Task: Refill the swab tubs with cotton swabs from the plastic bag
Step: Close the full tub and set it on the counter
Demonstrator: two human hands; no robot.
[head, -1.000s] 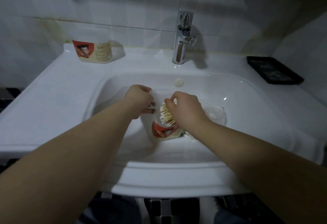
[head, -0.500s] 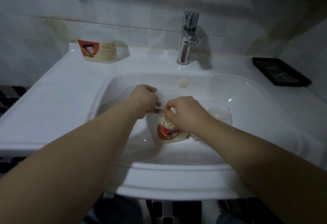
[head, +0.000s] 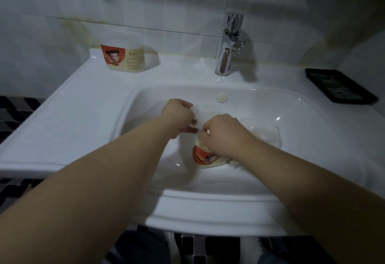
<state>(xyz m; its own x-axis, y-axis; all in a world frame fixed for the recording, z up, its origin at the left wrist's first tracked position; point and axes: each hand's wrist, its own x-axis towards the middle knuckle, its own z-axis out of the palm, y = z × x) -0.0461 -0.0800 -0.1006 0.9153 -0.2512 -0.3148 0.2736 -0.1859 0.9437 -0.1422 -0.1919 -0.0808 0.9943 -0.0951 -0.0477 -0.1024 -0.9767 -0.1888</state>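
Head view: two swab tubs, one plastic bag, one loose lid and two hands. The near tub [head: 206, 158] sits in the basin of the white sink [head: 83, 122] at frame centre. It has a red cartoon label, and pale cotton swabs [head: 203, 146] are packed at its mouth. The right hand [head: 223, 134] covers most of the opening, its curled fingers closed on the swabs. The left hand [head: 177, 117], just left of it, pinches the edge of the translucent lid [head: 201, 115]. The clear, crumpled plastic bag [head: 263, 133] lies in the basin behind the right wrist, partly hidden by it. The far tub [head: 123, 58] stands on the ledge at upper left. A chrome faucet [head: 229, 44] rises at upper centre, and a black tray [head: 339, 88] lies at the right edge.
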